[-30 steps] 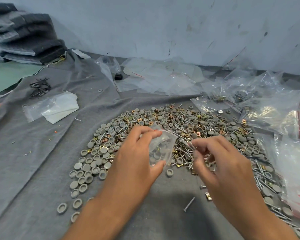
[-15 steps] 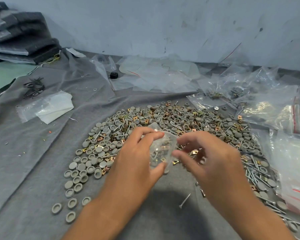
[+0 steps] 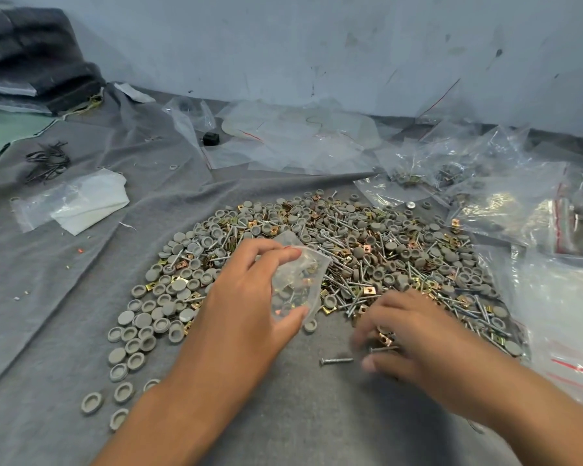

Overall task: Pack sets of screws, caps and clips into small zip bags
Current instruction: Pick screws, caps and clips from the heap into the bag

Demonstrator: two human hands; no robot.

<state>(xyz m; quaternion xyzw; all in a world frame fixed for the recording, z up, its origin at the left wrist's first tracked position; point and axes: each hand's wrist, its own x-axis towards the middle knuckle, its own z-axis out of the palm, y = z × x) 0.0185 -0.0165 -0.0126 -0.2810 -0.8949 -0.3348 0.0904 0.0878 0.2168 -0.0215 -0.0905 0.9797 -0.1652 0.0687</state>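
Clearly mid-set: the left hand pinches a small zip bag already holding some parts over the pile on the grey cloth; the right hand, blurred, fingers curled over a clip beside loose screws; filled bags lie toward the cloth's right edge; most of the pile remains

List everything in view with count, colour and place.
caps: many, grey, left and middle of the pile
screws: many, silver, in the pile; one loose in front
clips: many, brass, mixed through the pile
zip bag: one, clear, part-filled, in the left hand
cloth: one, grey, under everything
empty bags: a few, clear, far left
plastic sheets: several, clear, by the wall
filled bags: several, clear, right side
black wires: a bundle, far left
black block: one, near the wall
folded fabric: a stack, dark, top left
hands: left holds the zip bag; right, blurred, picks at the pile's near edge
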